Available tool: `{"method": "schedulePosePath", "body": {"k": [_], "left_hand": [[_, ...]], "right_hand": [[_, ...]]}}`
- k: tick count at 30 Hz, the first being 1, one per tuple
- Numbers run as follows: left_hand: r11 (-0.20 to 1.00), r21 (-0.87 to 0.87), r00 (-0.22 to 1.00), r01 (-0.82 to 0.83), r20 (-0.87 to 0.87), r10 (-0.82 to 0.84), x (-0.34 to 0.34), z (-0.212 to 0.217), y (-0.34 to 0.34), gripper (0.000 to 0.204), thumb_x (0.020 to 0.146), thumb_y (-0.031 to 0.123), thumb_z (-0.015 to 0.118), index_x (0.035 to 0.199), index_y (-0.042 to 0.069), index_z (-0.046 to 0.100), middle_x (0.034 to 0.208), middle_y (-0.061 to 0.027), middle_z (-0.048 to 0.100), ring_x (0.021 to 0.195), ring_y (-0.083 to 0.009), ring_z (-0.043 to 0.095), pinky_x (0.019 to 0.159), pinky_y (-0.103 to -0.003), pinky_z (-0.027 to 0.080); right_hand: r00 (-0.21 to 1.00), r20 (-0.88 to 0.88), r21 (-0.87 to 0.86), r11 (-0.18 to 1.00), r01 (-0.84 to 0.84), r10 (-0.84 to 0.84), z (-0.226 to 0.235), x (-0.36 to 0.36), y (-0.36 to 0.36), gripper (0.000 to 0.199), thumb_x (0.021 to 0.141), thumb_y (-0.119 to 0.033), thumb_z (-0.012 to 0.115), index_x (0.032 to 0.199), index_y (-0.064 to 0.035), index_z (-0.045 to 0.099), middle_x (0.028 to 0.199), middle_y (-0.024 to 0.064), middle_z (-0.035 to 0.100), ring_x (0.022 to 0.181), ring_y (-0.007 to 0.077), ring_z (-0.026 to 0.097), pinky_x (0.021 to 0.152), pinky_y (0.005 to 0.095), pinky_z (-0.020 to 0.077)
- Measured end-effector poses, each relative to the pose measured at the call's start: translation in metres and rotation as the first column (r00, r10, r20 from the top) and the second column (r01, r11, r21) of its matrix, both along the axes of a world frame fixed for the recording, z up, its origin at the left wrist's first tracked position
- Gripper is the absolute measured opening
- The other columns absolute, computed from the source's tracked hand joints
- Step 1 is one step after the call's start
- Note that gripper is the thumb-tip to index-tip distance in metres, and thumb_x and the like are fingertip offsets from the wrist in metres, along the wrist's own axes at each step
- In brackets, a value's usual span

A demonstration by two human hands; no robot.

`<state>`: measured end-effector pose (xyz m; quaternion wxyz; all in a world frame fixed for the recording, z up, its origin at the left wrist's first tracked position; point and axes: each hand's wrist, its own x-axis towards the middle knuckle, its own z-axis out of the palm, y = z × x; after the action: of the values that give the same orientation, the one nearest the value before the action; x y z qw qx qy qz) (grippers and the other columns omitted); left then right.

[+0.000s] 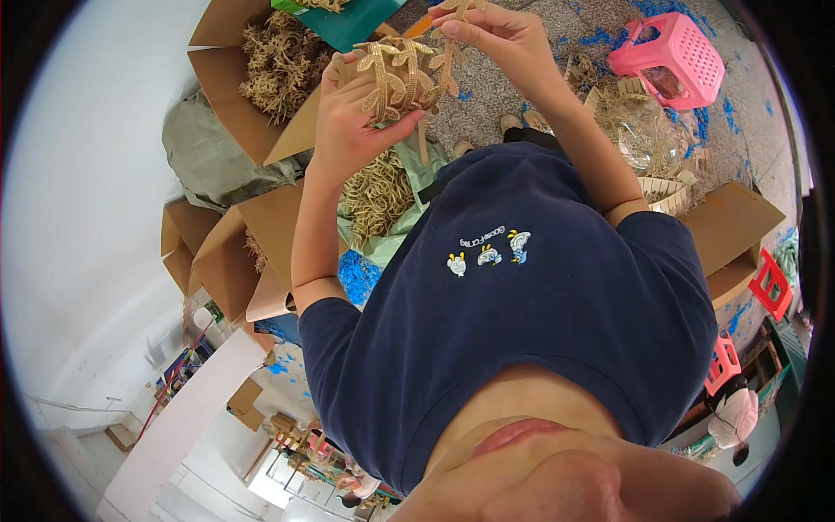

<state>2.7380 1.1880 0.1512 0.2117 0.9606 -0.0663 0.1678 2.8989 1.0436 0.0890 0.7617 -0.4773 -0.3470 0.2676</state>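
Observation:
Gold leaf-shaped trim (396,76) lies in several rows across the fingers of my left hand (352,117), which is closed around it. My right hand (509,43) is raised to the right of it, its fingertips pinching the upper part of a leafy gold strand (450,65) near the top edge of the view. That strand runs down beside the rows in my left hand. A thin pale strip (424,142) hangs below the trim. Part of the strand above my right fingers is cut off by the picture's edge.
At the left, an open cardboard box (217,83) holds tan, twig-like bundles (287,70). Tan cord coils (378,196) lie on green sheeting below my left hand. A pink stool (683,61) stands at the upper right among blue shreds. Other people (735,418) are in the background.

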Motion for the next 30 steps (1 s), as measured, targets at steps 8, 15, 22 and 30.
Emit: {"method": "schedulePosePath", "body": {"k": [8,15,22,30], "left_hand": [[0.997,0.052,0.998,0.056,0.025,-0.058,0.003,-0.004,0.002,0.020,0.067,0.021,0.075,0.082,0.010,0.068,0.084,-0.0006,0.067,0.084,-0.0150,0.062,0.100,-0.043,0.028],[0.998,-0.030,0.997,-0.063,-0.055,0.061,-0.005,-0.027,0.009,0.019,0.070,0.022,0.073,0.083,0.009,0.068,0.088,-0.0014,0.067,0.089,-0.0162,0.061,0.103,-0.045,0.022],[0.953,-0.203,0.972,-0.225,-0.117,0.205,-0.006,-0.029,0.008,0.027,0.069,0.026,0.075,0.090,0.010,0.069,0.092,-0.0013,0.068,0.097,-0.0191,0.058,0.104,-0.045,0.020],[0.913,-0.313,0.963,-0.260,-0.149,0.224,-0.008,-0.016,-0.001,0.027,0.069,0.026,0.076,0.090,0.011,0.070,0.086,0.0005,0.069,0.092,-0.0143,0.059,0.107,-0.043,0.016]], "right_hand": [[0.987,0.156,-0.238,0.968,0.082,-0.045,-0.027,-0.010,0.005,0.025,0.088,-0.023,0.059,0.092,0.0000,0.067,0.090,0.0033,0.064,0.087,0.0119,0.059,0.078,0.0244,0.0462],[0.986,0.162,-0.444,0.895,0.046,0.030,-0.034,-0.012,-0.006,0.035,0.087,-0.036,0.057,0.089,-0.0022,0.066,0.078,0.0048,0.063,0.073,0.0110,0.059,0.064,0.0245,0.0458],[0.964,-0.195,-0.126,0.971,-0.206,0.179,-0.032,-0.030,-0.005,0.022,0.080,-0.021,0.070,0.088,-0.0013,0.065,0.076,0.0004,0.063,0.068,0.0069,0.058,0.061,0.0216,0.0451],[0.989,0.147,-0.073,0.997,-0.013,0.024,-0.033,-0.053,0.002,0.015,0.081,-0.013,0.068,0.091,-0.0033,0.064,0.082,-0.0015,0.057,0.072,0.0053,0.051,0.062,0.0207,0.0419]]}}
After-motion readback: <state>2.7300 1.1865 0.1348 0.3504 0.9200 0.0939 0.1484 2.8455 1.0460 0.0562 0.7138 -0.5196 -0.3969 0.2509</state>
